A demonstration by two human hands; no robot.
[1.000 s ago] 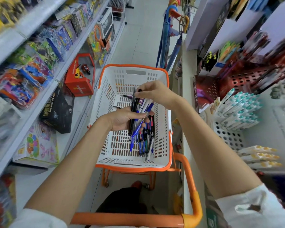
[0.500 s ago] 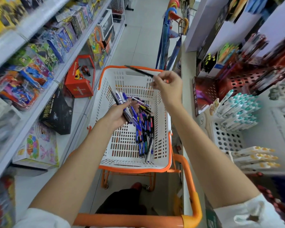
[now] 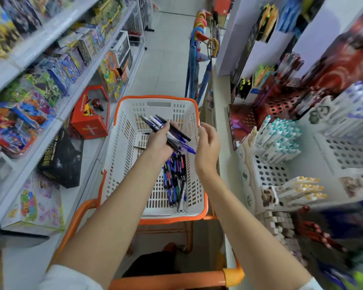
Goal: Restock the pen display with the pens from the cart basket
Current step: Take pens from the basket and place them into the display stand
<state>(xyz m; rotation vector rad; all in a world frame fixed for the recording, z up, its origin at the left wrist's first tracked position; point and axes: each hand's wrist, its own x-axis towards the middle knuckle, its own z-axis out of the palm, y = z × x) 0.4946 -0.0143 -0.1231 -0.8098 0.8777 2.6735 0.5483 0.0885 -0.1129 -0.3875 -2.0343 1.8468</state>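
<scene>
Shop aisle, white cart basket (image 3: 122, 155): left hand (image 3: 158, 142) fingers (image 3: 165, 128) round a pen bundle (image 3: 177, 140), right hand (image 3: 208, 148) fingers (image 3: 206, 128) slack, seemingly empty

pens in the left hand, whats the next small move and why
Probably the right hand should pinch one pen from the bundle that the left hand grips above the basket. The right hand looks empty and hangs right beside the bundle, and the display rack stands just to its right.
</scene>
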